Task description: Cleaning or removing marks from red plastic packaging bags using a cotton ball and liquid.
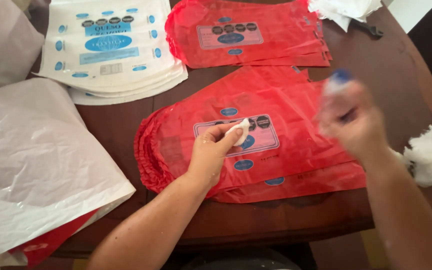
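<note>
The left hand [215, 150] pinches a small white cotton wad [239, 131] against the printed label of the top red plastic bag [256, 125], stacked on the dark wooden surface [116, 130]. The thin film could likely wrinkle or slide under rubbing. The right hand [352, 120], blurred, grips a small blue-capped bottle [338, 80] just above the bags, right of the wad; it might drip.

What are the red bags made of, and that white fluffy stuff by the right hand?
The red bags look like thin plastic film: glossy, slightly see-through, with crinkled edges. The white fluff looks like cotton wool: matte, wispy and lumpy, though it might be synthetic stuffing. The small white wad pinched in the left hand seems to be the same material.
</note>
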